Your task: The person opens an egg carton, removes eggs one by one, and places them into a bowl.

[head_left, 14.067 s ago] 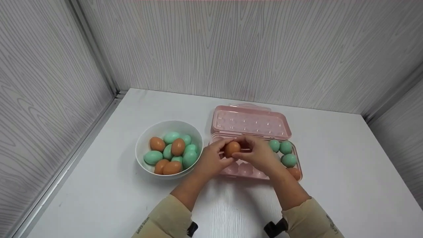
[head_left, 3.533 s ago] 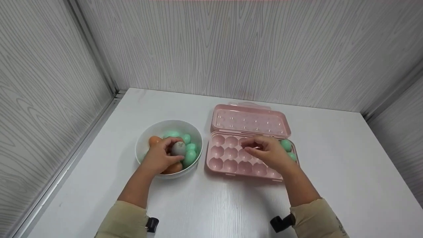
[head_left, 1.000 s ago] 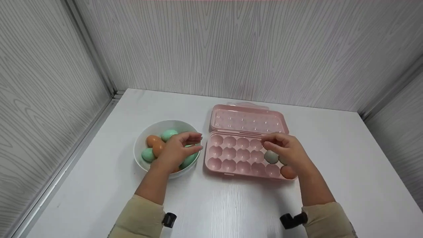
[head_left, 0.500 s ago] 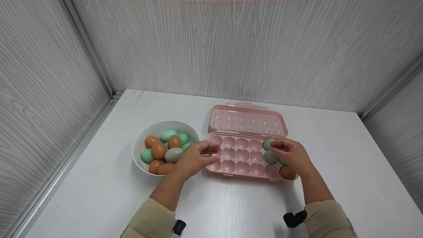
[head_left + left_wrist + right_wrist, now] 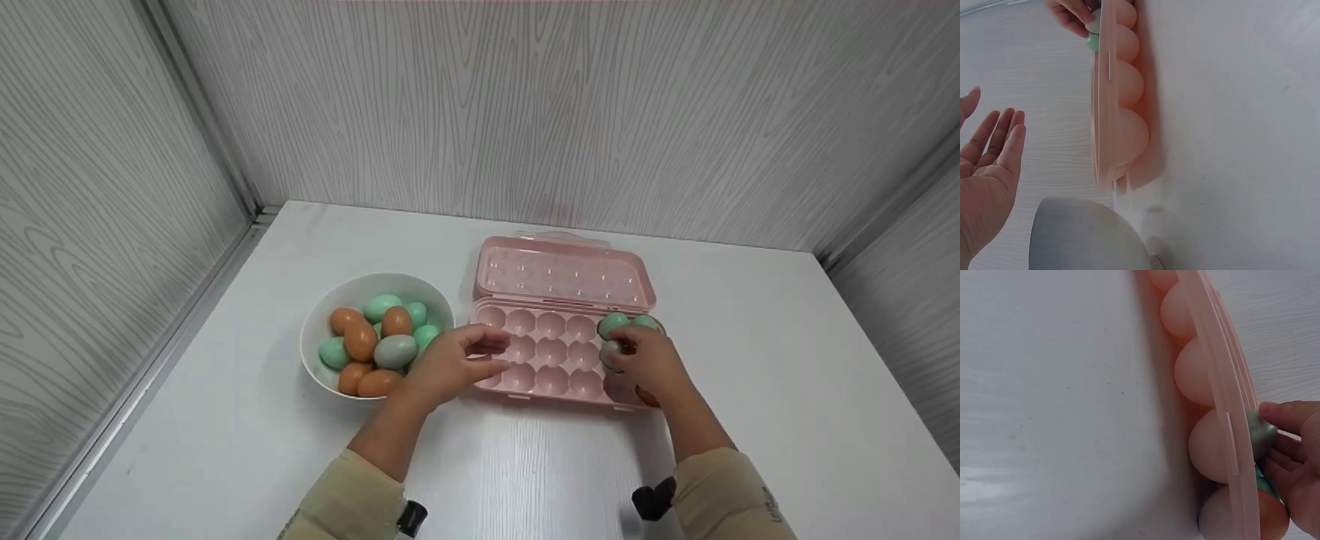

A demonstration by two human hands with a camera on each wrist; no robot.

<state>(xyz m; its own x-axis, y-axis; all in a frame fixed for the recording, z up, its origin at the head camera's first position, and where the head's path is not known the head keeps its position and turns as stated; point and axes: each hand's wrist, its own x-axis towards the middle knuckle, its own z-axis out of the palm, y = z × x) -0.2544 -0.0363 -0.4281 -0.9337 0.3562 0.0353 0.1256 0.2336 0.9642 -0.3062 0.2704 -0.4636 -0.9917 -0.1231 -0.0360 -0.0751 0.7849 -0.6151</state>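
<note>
We find the grey egg (image 5: 1262, 434) in the tray (image 5: 551, 380), in the middle row, one cup in from the right end, with the right hand (image 5: 651, 366) pinching it between thumb and fingertips. The left hand (image 5: 454, 364) holds nothing; its fingers reach out loosely, thumb well apart, near the tray's left end. We judge the egg light, hard and smooth enough to slip; whether its shell is real we cannot tell, so we would treat it as fragile. A soft pinch on opposite sides of the upper half looks best, since the cup takes the lower half and neighbours crowd the rest. The head view gives us the layout, with the lid (image 5: 566, 276) open behind and the bowl (image 5: 316, 319) of eggs on the left, but the right hand hides much of the grip. The right wrist view shows the thumb on the shell and the brown egg (image 5: 1273, 516) seated beside it; the left wrist view shows the left palm bare and apart from the tray.
</note>
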